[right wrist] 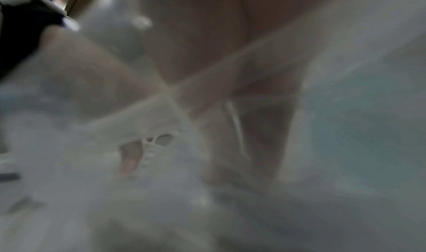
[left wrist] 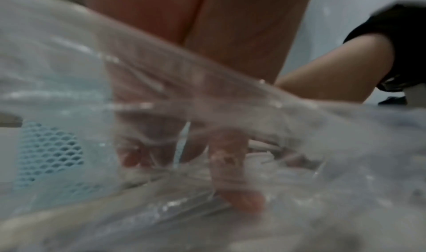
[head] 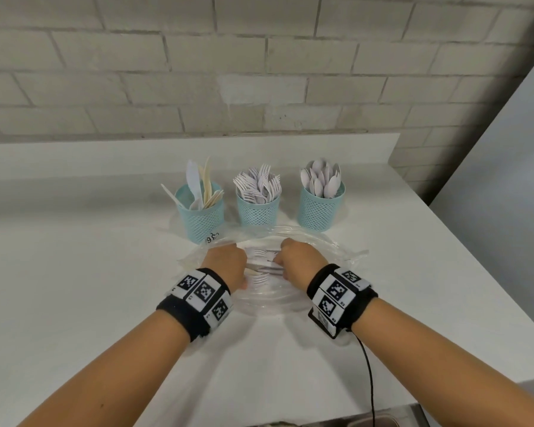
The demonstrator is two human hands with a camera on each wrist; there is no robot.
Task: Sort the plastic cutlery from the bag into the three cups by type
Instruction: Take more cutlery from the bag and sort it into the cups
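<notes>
Three teal mesh cups stand in a row at the back: the knife cup (head: 202,212), the fork cup (head: 257,211) and the spoon cup (head: 320,209). In front of them lies a clear plastic bag (head: 336,251) with both hands inside its mouth. My left hand (head: 228,265) and right hand (head: 295,260) face each other, fingers curled around a small bundle of white cutlery (head: 264,268) between them. Through the bag film (left wrist: 92,70), my left thumb and fingers (left wrist: 230,174) close on cutlery strips. The right wrist view is blurred; the fingers there are only vague shapes.
The white counter (head: 74,288) ends at a brick wall behind the cups and at an edge on the right. A black cable (head: 369,374) trails from my right wristband. The knife cup (left wrist: 46,155) stands close to my left hand.
</notes>
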